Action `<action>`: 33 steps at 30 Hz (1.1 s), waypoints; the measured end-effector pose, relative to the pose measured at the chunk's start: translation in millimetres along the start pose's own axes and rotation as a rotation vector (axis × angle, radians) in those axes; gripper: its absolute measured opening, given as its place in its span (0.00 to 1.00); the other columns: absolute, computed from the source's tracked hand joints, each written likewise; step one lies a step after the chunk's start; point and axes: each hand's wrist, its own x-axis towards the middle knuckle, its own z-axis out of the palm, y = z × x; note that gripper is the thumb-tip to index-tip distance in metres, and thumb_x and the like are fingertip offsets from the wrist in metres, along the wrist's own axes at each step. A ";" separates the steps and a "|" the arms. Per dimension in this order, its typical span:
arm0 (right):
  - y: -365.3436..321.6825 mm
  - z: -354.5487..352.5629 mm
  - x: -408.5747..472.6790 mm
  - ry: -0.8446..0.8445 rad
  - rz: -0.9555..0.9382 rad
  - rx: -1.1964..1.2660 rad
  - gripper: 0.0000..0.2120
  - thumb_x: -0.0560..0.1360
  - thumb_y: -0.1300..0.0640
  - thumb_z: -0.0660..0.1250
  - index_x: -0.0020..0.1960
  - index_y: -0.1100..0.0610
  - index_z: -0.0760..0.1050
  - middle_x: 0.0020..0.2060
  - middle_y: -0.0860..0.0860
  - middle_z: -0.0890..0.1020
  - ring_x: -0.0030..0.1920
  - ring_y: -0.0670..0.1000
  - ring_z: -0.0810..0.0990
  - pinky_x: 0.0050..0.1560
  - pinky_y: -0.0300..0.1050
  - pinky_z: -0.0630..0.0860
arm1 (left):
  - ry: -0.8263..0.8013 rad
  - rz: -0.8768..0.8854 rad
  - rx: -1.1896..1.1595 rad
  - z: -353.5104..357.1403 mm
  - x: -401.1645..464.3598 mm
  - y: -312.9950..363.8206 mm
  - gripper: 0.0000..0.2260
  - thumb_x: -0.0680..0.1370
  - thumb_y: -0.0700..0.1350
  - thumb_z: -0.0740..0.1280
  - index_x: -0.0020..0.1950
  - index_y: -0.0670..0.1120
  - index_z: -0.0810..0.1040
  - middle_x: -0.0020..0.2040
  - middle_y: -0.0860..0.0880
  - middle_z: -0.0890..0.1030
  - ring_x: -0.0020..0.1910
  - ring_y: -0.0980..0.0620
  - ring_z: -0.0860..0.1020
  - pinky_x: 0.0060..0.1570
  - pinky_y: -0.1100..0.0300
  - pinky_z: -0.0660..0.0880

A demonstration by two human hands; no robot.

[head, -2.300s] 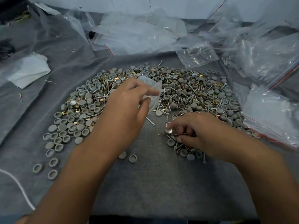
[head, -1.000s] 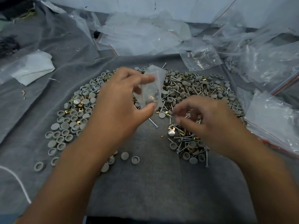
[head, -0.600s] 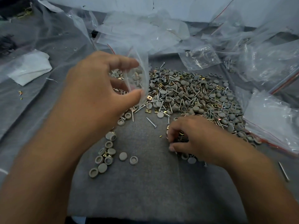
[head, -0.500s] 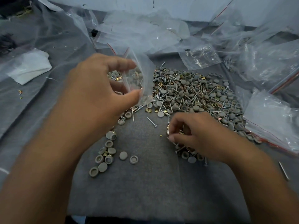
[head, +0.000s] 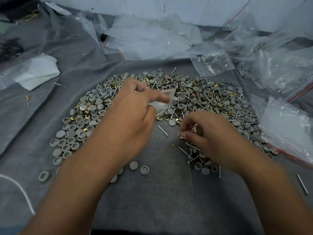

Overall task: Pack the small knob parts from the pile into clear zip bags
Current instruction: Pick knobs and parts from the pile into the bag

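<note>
A wide pile (head: 210,100) of grey round knob caps, silver screws and brass clips lies on the grey cloth (head: 162,197). My left hand (head: 132,116) pinches a small clear zip bag (head: 165,100) between thumb and fingers, low over the middle of the pile. My right hand (head: 208,138) hovers at the pile's near edge, its curled fingers holding a few silver screws (head: 195,128). What lies inside the bag is too blurred to tell.
Heaps of clear zip bags (head: 152,39) with red seal strips fill the back and the right side (head: 288,126). A white folded bag (head: 35,72) lies at left. Loose caps (head: 144,170) and a single screw (head: 162,130) sit on the cloth between my hands.
My left hand has lowered the bag from in front of the camera back down over the pile. My right hand has lifted slightly from the pile's edge with screws in its fingers.
</note>
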 end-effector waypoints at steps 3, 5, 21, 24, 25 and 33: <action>-11.3 -9.4 -1.6 0.243 -0.107 0.169 0.03 0.77 0.51 0.70 0.47 0.44 0.76 0.44 0.37 0.76 0.42 0.41 0.76 0.43 0.28 0.69 | -0.008 -0.005 0.011 1.3 1.3 -0.1 0.19 0.81 0.40 0.58 0.61 0.60 0.80 0.51 0.58 0.67 0.50 0.67 0.67 0.47 0.80 0.62; -10.8 -8.4 -1.5 0.229 -0.108 0.128 0.04 0.77 0.51 0.70 0.48 0.43 0.76 0.43 0.38 0.75 0.43 0.40 0.75 0.42 0.28 0.69 | -0.011 -0.006 0.004 2.1 1.9 1.5 0.19 0.81 0.40 0.58 0.62 0.60 0.81 0.49 0.60 0.67 0.50 0.67 0.67 0.49 0.80 0.62; -15.8 18.0 8.1 0.044 -0.056 -0.015 0.05 0.77 0.49 0.71 0.50 0.43 0.75 0.45 0.39 0.75 0.45 0.40 0.74 0.46 0.38 0.72 | 0.015 0.026 0.043 -0.9 3.8 -7.3 0.25 0.80 0.34 0.58 0.54 0.63 0.84 0.55 0.54 0.68 0.54 0.58 0.68 0.49 0.68 0.66; -23.9 -1.4 2.4 0.314 -0.164 0.205 0.05 0.77 0.52 0.72 0.50 0.45 0.77 0.41 0.39 0.77 0.42 0.43 0.76 0.41 0.30 0.69 | 0.007 0.023 0.070 -0.5 4.3 -8.1 0.26 0.79 0.32 0.59 0.56 0.63 0.84 0.56 0.53 0.68 0.56 0.55 0.68 0.52 0.61 0.66; -28.5 -6.7 0.5 0.402 -0.205 0.281 0.05 0.77 0.51 0.72 0.50 0.46 0.77 0.41 0.40 0.77 0.41 0.45 0.77 0.40 0.31 0.70 | -0.001 0.017 0.073 -0.1 4.5 -7.4 0.26 0.79 0.33 0.59 0.57 0.63 0.83 0.56 0.53 0.68 0.56 0.55 0.68 0.50 0.60 0.66; -39.6 -2.5 3.5 0.605 -0.356 -0.044 0.03 0.76 0.62 0.74 0.50 0.58 0.83 0.45 0.49 0.80 0.43 0.33 0.69 0.50 0.30 0.66 | -0.107 0.069 0.127 3.4 1.6 -4.3 0.22 0.79 0.38 0.60 0.64 0.62 0.76 0.57 0.55 0.65 0.50 0.55 0.70 0.47 0.53 0.74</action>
